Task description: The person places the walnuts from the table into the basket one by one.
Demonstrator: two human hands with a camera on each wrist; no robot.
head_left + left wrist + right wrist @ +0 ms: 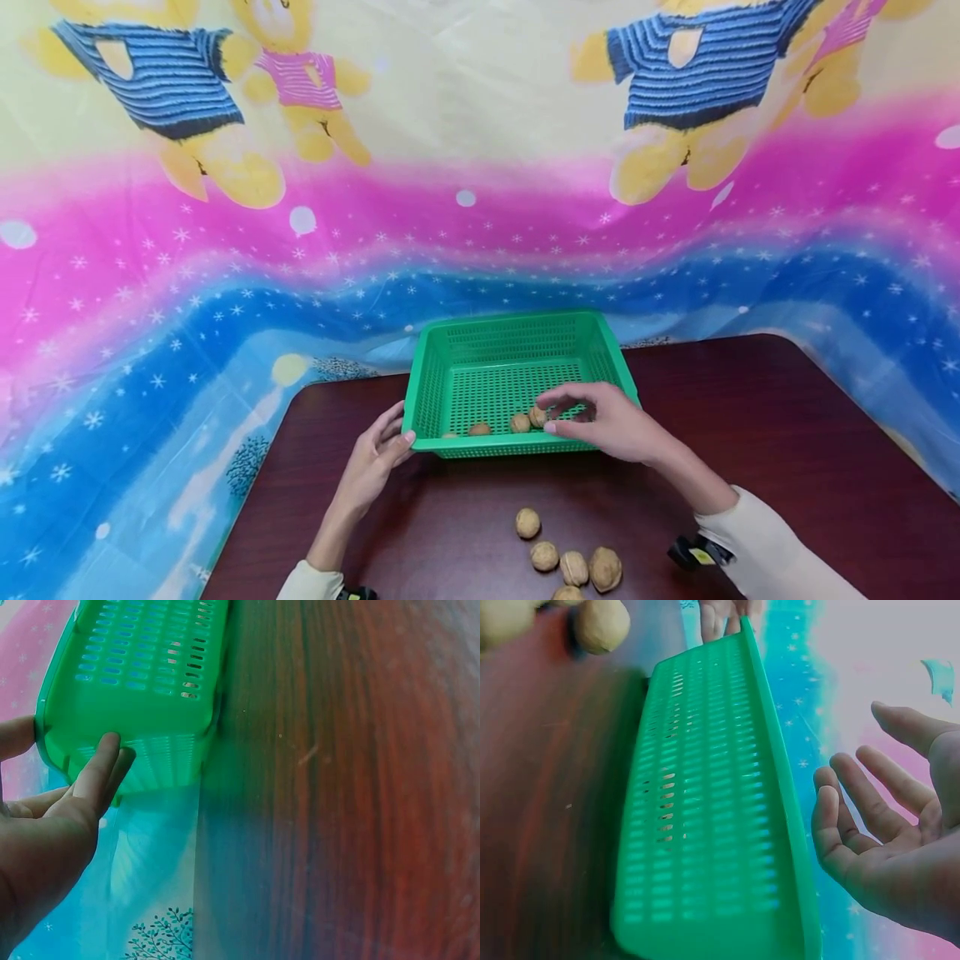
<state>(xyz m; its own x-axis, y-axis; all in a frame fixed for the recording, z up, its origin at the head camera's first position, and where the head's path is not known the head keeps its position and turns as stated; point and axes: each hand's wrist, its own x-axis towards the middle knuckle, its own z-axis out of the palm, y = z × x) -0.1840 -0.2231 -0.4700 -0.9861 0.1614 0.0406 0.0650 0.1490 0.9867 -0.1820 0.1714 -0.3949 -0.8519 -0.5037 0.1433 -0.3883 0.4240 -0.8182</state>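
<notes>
A green plastic basket (517, 451) with slotted walls stands on the table. My left hand (372, 461) holds its near left corner, thumb on the rim and fingers against the outer wall; the left wrist view shows those fingers (97, 772) along the side. My right hand (618, 421) hovers over the basket's near right part, fingers loosely bent; in the right wrist view nothing lies in this hand (885, 817). A walnut (537, 416) is just by its fingertips inside the basket, beside another walnut (520, 423). Further left along the near wall lies a browner walnut (479, 429).
Several loose walnuts lie on the dark wooden table (450, 533) in front of the basket, one walnut (528, 523) nearest to it. A printed cloth (465, 250) with bears and snowflakes hangs behind the table and at its sides.
</notes>
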